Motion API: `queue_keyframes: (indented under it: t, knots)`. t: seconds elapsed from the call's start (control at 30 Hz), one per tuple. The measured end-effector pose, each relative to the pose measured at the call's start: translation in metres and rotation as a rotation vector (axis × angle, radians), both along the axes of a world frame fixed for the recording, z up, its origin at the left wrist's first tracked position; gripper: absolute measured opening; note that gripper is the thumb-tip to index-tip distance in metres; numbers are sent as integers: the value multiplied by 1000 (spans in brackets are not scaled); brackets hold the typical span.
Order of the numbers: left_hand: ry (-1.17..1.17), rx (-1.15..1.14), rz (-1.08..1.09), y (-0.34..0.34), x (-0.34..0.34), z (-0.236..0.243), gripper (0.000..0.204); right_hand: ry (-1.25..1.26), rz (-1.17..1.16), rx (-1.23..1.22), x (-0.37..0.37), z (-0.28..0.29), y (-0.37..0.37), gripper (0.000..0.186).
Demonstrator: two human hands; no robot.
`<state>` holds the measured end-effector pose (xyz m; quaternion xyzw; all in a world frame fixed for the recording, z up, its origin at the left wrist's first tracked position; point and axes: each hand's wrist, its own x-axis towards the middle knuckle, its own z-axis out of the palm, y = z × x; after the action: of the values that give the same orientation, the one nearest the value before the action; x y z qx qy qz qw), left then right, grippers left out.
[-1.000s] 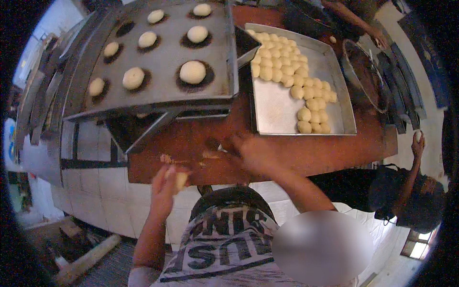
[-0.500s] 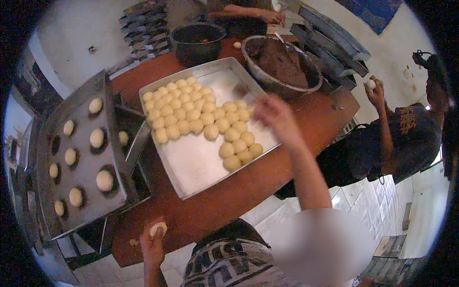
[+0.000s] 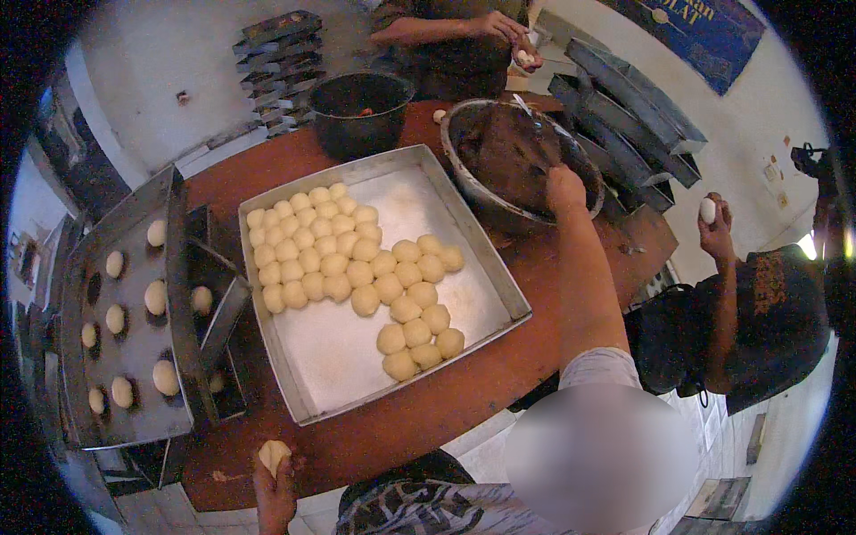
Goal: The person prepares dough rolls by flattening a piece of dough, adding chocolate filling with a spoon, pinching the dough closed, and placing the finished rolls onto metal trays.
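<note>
Low at the left, by the table's near edge, my left hand (image 3: 275, 496) holds a flattened piece of pale dough (image 3: 273, 455) between thumb and fingers. My right arm stretches forward to a large round bowl (image 3: 459, 165) of dark brown filling (image 3: 513, 156). There my right hand (image 3: 567, 189) is closed at the filling's right side, inside the rim; whatever its fingertips grip is hidden. Between my hands lies a square metal tray (image 3: 294, 392) with rows of round dough balls (image 3: 325, 243), touching one another.
To the left, a dark baking tray (image 3: 134, 352) carries spaced dough balls. A black pot (image 3: 361, 116) stands behind the square tray. Metal pans (image 3: 624, 116) are stacked beyond the bowl. One person (image 3: 455, 40) works across the table; another (image 3: 740, 303) at right holds a dough ball.
My right hand has moved from above the square tray's right side, forward into the bowl. My left hand still holds its dough, which now shows more. The view has shifted slightly.
</note>
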<state>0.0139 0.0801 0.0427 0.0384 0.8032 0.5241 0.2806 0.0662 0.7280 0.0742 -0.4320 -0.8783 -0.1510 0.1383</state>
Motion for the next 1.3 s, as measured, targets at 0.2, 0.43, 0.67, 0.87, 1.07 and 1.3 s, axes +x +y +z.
queue_keyframes:
  t: [0.2, 0.43, 0.67, 0.87, 1.07, 1.3]
  knots:
    - [235, -43, 44, 6, -5, 0, 32, -128, 177, -205, 16, 31, -8, 17]
    - [150, 92, 84, 9, -25, 24, 39, 571, 479, -1047, 43, 76, -128, 18]
    - [425, 103, -4, 34, -13, -3, 18, 548, 814, -2116, 13, 5, -425, 22]
    - [-433, 622, 256, -55, -8, -20, 25, 366, 906, -1941, -13, -44, -504, 15]
    - [-185, 680, 299, -99, -12, -34, 30, 145, 843, -1623, -6, -57, -556, 37]
    - [-388, 1166, 527, -111, -14, -42, 39, 174, 1252, -768, -2, -92, -586, 57]
